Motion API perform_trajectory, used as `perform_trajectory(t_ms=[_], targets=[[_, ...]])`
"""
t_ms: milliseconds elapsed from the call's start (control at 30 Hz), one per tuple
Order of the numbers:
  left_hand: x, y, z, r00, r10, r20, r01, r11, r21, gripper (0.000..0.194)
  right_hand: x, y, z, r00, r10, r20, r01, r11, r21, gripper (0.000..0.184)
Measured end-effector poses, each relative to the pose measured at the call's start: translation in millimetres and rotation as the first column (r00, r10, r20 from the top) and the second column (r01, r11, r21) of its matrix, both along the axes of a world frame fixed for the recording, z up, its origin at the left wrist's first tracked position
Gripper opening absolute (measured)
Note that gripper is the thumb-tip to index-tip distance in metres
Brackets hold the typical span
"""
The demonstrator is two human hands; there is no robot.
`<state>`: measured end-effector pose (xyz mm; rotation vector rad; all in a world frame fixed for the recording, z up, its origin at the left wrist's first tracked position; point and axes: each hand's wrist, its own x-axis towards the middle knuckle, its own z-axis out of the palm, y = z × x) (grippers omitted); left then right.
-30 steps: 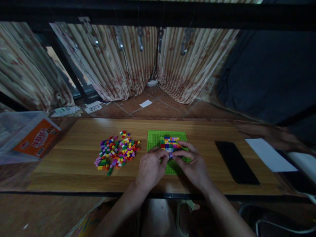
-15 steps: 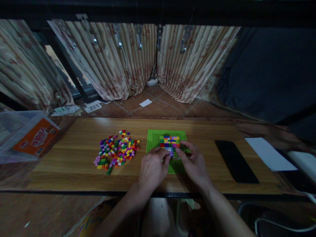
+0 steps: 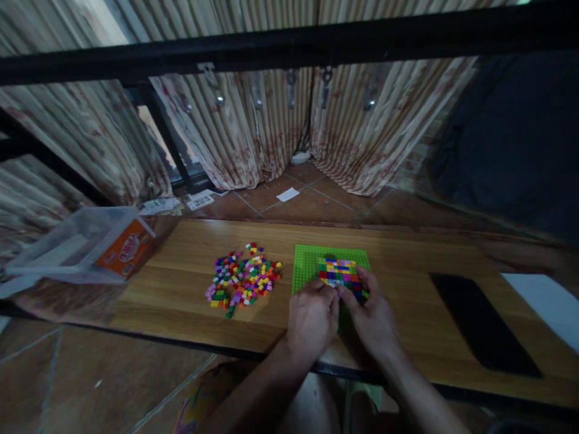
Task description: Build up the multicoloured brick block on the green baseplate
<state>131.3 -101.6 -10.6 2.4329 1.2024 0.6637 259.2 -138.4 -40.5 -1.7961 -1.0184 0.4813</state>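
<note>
A green baseplate (image 3: 307,262) lies on the wooden table (image 3: 181,289), with a patch of many-coloured small bricks (image 3: 337,270) built on it. My left hand (image 3: 312,319) and my right hand (image 3: 375,316) rest side by side at the near edge of that patch. Both have curled fingers, with the fingertips pressed together at the patch's front row. What the fingertips pinch is too small to make out. A loose pile of small coloured bricks (image 3: 244,278) lies to the left of the plate.
A clear plastic tub with an orange label (image 3: 90,244) sits at the table's left end. A black phone (image 3: 484,322) lies to the right, and white paper (image 3: 543,298) beyond it. A black bar (image 3: 289,45) crosses overhead; curtains (image 3: 271,126) hang behind.
The view has swung left and up. Both hands stay at the near edge of the brick patch, drawn closer together.
</note>
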Motion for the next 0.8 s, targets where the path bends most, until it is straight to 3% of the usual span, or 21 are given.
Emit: perform_trajectory(t_ms=[167, 300, 367, 500, 633, 700, 800], targets=[[-1.3, -3.9, 0.2, 1.0, -0.012, -0.022, 0.012, 1.0, 0.023, 0.025, 5.8, -1.0, -1.7, 1.0, 0.001, 0.014, 0.0, 0.997, -0.083, 0.075], [-6.1, -2.9, 3.5, 0.998, -0.022, 0.051, 0.022, 1.0, 0.008, 0.016, 10.6, -2.9, 4.9, 1.0, -0.013, 0.002, 0.013, 0.989, -0.148, 0.078], [-14.5, 5.6, 6.0, 0.994, 0.031, 0.103, -0.031, 1.0, 0.001, 0.017, 12.7, -3.9, 8.8, 0.999, -0.041, -0.009, 0.039, 0.985, -0.169, 0.076], [-54.8, 44.1, 10.2, 0.957, 0.266, 0.115, -0.266, 0.964, -0.012, 0.021, 19.8, -3.6, 9.9, 0.997, -0.077, 0.015, 0.079, 0.986, -0.148, 0.071], [-111.6, 85.9, 12.1, 0.832, 0.547, -0.094, -0.552, 0.833, -0.032, 0.026, 27.3, -1.8, 5.2, 0.996, -0.086, 0.026, 0.089, 0.985, -0.148, 0.07], [-132.6, 98.3, 11.6, 0.792, 0.584, -0.18, -0.6, 0.799, -0.044, 0.028, 28.4, -1.2, 4.7, 0.996, -0.085, 0.01, 0.085, 0.986, -0.146, 0.071], [-146.8, 106.2, 8.4, 0.813, 0.54, -0.22, -0.56, 0.828, -0.038, 0.03, 26.6, -0.5, 7.3, 0.996, -0.085, -0.001, 0.084, 0.988, -0.128, 0.069]])
